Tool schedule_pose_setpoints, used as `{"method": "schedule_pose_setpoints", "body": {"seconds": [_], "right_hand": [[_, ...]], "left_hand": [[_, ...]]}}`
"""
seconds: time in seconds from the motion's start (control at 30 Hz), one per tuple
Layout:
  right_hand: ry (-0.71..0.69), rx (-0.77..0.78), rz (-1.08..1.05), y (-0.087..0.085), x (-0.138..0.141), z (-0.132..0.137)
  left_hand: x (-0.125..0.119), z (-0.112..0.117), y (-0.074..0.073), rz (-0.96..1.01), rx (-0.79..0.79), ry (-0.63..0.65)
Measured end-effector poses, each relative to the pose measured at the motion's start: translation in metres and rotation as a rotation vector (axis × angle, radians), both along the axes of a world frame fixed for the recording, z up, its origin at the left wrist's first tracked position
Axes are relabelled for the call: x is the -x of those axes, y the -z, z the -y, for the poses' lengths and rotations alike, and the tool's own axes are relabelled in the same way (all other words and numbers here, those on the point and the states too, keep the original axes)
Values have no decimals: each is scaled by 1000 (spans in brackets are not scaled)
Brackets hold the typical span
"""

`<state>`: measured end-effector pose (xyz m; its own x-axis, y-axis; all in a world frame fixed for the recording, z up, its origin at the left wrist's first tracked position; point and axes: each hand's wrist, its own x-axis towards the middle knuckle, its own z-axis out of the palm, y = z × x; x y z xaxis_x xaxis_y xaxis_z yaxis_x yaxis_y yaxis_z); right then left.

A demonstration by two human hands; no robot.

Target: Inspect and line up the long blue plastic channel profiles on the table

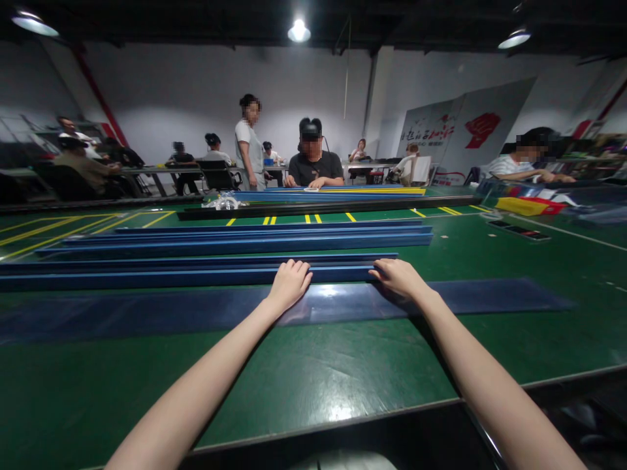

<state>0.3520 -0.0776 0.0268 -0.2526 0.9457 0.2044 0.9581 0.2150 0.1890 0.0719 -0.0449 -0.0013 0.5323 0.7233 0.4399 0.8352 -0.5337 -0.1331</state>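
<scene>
Two bare hands rested on the nearest blue rail [147,279] — a long, rigid, smooth-faced strip lying crosswise on the glossy green table [304,372]. The left hand [290,284] curled loosely over the rail's near edge, fingers bent on top. The right hand [399,277] lay flatter, fingers pressing the rail's end; neither hand was clenched, and no full grasp could be made out. Directly before the hands, at six o'clock, lay one thin translucent blue sheet [490,295], flat and reflective. At twelve o'clock lay a stack of further blue rails [245,240] — roughly four, though the count was uncertain. Beyond sat a person in a dark shirt [313,166].
</scene>
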Motion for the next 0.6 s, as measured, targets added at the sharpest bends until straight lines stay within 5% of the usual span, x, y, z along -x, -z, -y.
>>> {"method": "schedule_pose_setpoints", "body": {"seconds": [0.6], "right_hand": [[-5, 72, -49, -14, -3, 8]], "left_hand": [[0, 5, -4, 45, 62, 24]]}}
